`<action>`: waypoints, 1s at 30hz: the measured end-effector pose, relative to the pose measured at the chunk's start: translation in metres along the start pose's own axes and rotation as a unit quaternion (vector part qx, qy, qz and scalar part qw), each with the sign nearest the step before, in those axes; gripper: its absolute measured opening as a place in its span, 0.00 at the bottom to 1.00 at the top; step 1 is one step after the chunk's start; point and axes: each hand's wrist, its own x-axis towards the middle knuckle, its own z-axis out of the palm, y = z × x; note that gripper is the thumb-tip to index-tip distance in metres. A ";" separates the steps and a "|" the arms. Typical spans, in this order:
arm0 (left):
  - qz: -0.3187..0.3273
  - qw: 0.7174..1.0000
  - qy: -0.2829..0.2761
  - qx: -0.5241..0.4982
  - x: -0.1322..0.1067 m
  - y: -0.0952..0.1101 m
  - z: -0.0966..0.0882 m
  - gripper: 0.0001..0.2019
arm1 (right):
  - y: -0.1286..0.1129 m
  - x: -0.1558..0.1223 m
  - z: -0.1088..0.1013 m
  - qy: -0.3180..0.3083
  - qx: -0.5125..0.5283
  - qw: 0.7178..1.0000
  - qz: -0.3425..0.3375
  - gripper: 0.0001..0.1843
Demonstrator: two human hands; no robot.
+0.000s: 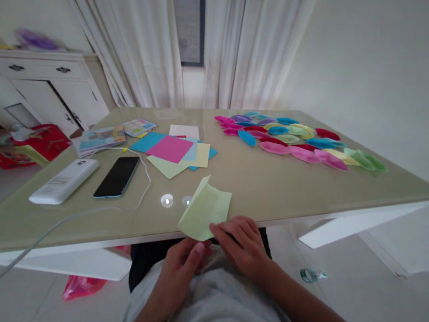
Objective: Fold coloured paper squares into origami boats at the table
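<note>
A pale green sheet of paper [208, 211], partly folded with one flap standing up, is held at the table's near edge. My right hand [243, 245] pinches its lower right edge between thumb and fingers. Below the sheet, my left hand [185, 262] has its fingers curled; its fingertips are partly hidden, and whether they grip the paper is unclear. Beyond the sheet lie loose squares of coloured paper, among them a pink square [170, 149]. To the right, several folded paper pieces [275, 147] in pink, blue, green and yellow lie in rows.
On the left of the table [242, 199] lie a white power bank [64, 183], a black phone [117, 177] and a white cable [148, 176]. Booklets [101, 137] are stacked at the back left. A bottle [308, 275] and a red plastic bag [82, 285] lie on the floor.
</note>
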 end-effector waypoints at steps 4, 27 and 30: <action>-0.132 0.988 -0.007 -0.078 0.003 0.007 0.004 0.21 | -0.004 -0.005 -0.005 0.011 0.018 1.000 -0.006 0.17; -0.211 0.968 -0.048 -0.123 -0.016 0.051 -0.005 0.24 | -0.046 0.006 -0.022 0.021 0.491 0.779 0.389 0.19; -0.233 0.966 -0.065 -0.093 -0.012 0.051 -0.014 0.21 | -0.040 0.009 -0.019 0.018 0.472 0.785 0.401 0.20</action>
